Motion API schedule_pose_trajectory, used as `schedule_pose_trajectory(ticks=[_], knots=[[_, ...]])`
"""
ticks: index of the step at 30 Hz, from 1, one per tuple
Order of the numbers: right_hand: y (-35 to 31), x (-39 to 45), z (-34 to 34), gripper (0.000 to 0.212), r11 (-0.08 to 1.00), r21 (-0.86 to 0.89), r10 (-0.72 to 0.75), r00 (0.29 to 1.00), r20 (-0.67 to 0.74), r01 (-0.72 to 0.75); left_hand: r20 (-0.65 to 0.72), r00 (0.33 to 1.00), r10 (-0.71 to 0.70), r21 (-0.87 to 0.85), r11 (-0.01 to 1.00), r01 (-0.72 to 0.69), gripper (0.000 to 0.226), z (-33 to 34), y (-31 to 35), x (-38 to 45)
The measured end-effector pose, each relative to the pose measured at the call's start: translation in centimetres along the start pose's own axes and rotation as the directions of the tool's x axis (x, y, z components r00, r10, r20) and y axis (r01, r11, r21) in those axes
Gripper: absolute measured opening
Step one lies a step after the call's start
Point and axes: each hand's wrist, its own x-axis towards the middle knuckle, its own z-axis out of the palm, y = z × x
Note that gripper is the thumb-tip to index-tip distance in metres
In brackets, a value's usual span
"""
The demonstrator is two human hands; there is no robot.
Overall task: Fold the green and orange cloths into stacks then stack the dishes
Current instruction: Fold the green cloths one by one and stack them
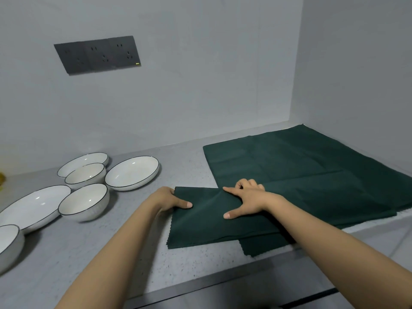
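A dark green cloth (301, 170) lies spread over the right part of the grey counter (93, 253). Its near left part is folded over into a smaller flap (207, 226). My left hand (171, 198) pinches the flap's far left corner, thumb on top and fingers under the edge. My right hand (247, 197) rests on the flap's far edge with index finger and thumb stretched out and the other fingers curled into the fabric. White dishes with dark rims stand at the left: plates (131, 172) (29, 208) and bowls (85, 175) (84, 201). No orange cloth is visible.
A grey wall with a dark socket panel (98, 54) runs behind the counter, and a side wall closes the right corner. Another plate (89, 158) and a bowl (9, 244) sit at the left. The counter's front edge runs below my forearms.
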Motion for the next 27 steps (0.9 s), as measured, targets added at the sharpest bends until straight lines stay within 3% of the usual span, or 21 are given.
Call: schedule_pose_trajectory(ticks=[4, 7, 10, 15, 19, 23, 25, 27], knots=[[-0.1, -0.4, -0.1, 0.116, 1.0, -0.014, 0.007, 0.995, 0.099, -0.006, 0.029, 1.0, 0.004, -0.02, 1.0, -0.004, 0.022, -0.5, 0.5, -0.8], [-0.5, -1.5, -0.2, 0.122, 1.0, -0.029, 0.008, 0.986, 0.167, -0.003, -0.017, 0.999, 0.039, -0.113, 0.993, -0.041, 0.037, -0.6, 1.4, -1.5], [-0.8, -2.5, -0.2, 0.127, 0.999, -0.034, 0.014, 0.974, 0.226, -0.006, -0.029, 0.997, 0.078, -0.265, 0.961, -0.083, 0.034, -0.4, 2.6, -2.4], [-0.5, -3.3, 0.6, 0.126, 0.997, 0.076, -0.038, 0.986, 0.165, 0.026, -0.026, 0.992, 0.124, -0.439, 0.89, -0.123, 0.027, 1.3, 5.4, -3.7], [0.8, -5.0, 1.4, 0.103, 0.897, 0.422, -0.099, 0.991, -0.088, 0.128, -0.066, 0.988, 0.142, -0.514, 0.844, -0.156, 0.024, 3.7, 8.0, -4.0], [2.7, -6.8, 1.0, 0.044, 0.705, 0.68, 0.15, 0.895, -0.421, 0.202, -0.077, 0.983, 0.169, -0.559, 0.808, -0.183, 0.022, 7.0, 10.6, -4.4], [4.0, -7.8, 0.6, 0.021, 0.639, 0.742, 0.265, 0.848, -0.459, 0.202, -0.081, 0.982, 0.171, -0.578, 0.795, -0.186, 0.02, 9.0, 11.5, -4.2], [5.8, -9.0, 0.3, 0.018, 0.576, 0.794, 0.357, 0.815, -0.457, 0.193, -0.038, 0.984, 0.176, -0.579, 0.799, -0.165, 0.019, 11.7, 12.5, -3.8]])
